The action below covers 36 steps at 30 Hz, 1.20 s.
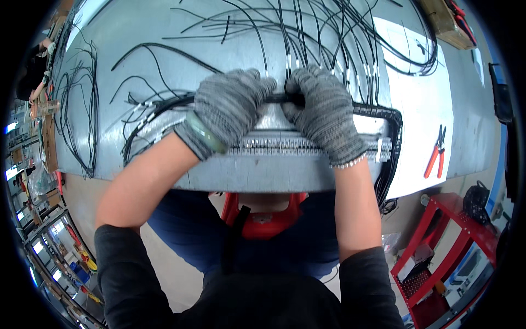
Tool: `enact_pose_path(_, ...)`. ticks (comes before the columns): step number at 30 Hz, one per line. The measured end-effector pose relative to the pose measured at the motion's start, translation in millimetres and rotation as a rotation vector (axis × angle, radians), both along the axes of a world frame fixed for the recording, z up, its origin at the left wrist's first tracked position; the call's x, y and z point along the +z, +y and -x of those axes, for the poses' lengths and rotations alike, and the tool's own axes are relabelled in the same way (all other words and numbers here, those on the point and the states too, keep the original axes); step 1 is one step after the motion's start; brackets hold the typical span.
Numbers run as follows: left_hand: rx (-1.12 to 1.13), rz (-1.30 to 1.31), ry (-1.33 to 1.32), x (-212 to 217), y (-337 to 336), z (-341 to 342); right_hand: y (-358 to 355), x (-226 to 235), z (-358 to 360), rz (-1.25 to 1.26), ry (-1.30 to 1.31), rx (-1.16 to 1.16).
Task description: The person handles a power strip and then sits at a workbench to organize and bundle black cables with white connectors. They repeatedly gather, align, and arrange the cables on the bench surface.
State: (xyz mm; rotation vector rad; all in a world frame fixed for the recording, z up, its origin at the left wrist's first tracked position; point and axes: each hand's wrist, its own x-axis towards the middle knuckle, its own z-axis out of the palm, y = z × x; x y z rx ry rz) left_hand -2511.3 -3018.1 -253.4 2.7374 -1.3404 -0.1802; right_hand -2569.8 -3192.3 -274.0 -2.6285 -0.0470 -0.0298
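Both hands wear grey striped knit gloves and grip a black cable bundle [279, 98] that runs crosswise over the metal work table. My left hand [229, 104] is closed on it, its thumb and fingers toward the middle. Just to the right, my right hand [324, 104] curls its fingers round the same bundle. Black wires with white sleeves [289, 61] branch from the bundle toward the far side. Below the hands lies a long terminal strip [279, 145] on a rail. The bundle bends toward me at the strip's right end. My fingertips are partly hidden.
Red-handled pliers [436, 156] lie on a white sheet [419, 109] at the right. Coiled black wires [90, 120] hang over the table's left part. A wooden box [446, 24] stands far right, a red cart [433, 247] near right. Another person's hand [41, 90] shows far left.
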Motion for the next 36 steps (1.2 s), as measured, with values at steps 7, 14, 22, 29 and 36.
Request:
enact_pose_path(7, -0.034, 0.090, -0.095, 10, 4, 8, -1, 4, -1, -0.003, -0.029, 0.021)
enact_pose_path(14, 0.005, 0.352, 0.115, 17, 14, 8, -2, -3, 2, -0.018, -0.192, 0.039)
enact_pose_path(22, 0.316, 0.429, 0.920, 20, 9, -41, -3, -5, -1, -0.083, -0.207, 0.049)
enact_pose_path(29, 0.525, 0.310, 1.124, 9, -7, -56, -2, -3, 0, -0.073, -0.194, 0.048)
enact_pose_path(36, 0.239, 0.123, 0.889, 7, -28, -56, -4, -2, -2, -0.066, -0.126, 0.032)
